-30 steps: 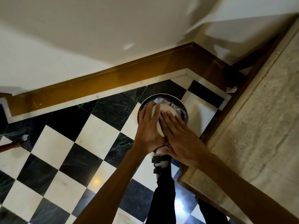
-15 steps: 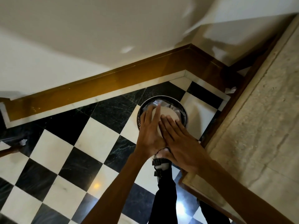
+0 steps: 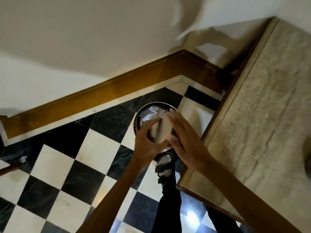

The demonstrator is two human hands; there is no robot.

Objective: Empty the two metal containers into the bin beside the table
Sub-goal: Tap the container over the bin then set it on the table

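A round black bin (image 3: 139,117) with a shiny liner stands on the chequered floor, close to the table (image 3: 269,115). Right above the bin's opening is a pale round metal container (image 3: 159,132), blurred and tilted on edge. My left hand (image 3: 145,145) grips its left side with curled fingers. Against its right side lies my right hand (image 3: 184,138), fingers stretched over the top and thumb underneath. What is inside the container cannot be seen.
The stone table top fills the right side, with a dark round object (image 3: 307,153) at its cut-off right edge. A brown skirting board (image 3: 117,88) runs along the wall behind the bin. My sandalled foot (image 3: 165,163) stands just in front of the bin.
The container has tipped from lying flat under both palms to a tilted position. My hands have spread apart to its two sides, still over the bin.
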